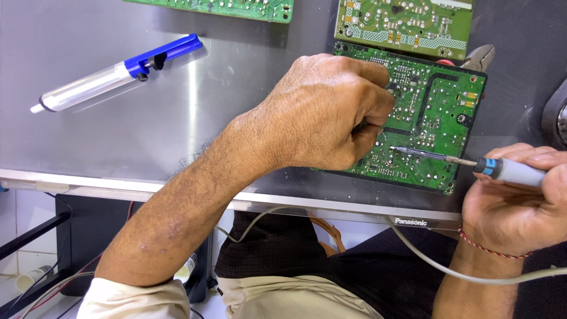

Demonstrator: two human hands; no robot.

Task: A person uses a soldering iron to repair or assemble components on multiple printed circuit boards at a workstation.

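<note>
My left hand (pixel 331 112) lies closed on the left part of a green circuit board (pixel 437 112) that rests on a grey metal surface; what its fingers pinch is hidden. My right hand (pixel 514 201) grips a soldering iron (pixel 502 169) with a grey handle and blue collar. The iron's thin metal tip touches the board near its lower middle, just right of my left hand. A grey cord runs from the iron under my right wrist.
A blue and clear desoldering pump (pixel 118 71) lies at the upper left. Two more green circuit boards (pixel 407 23) (pixel 236 7) sit along the far edge. Pliers with red handles (pixel 475 59) peek out behind the board. The panel's front edge (pixel 177 195) runs below my arms.
</note>
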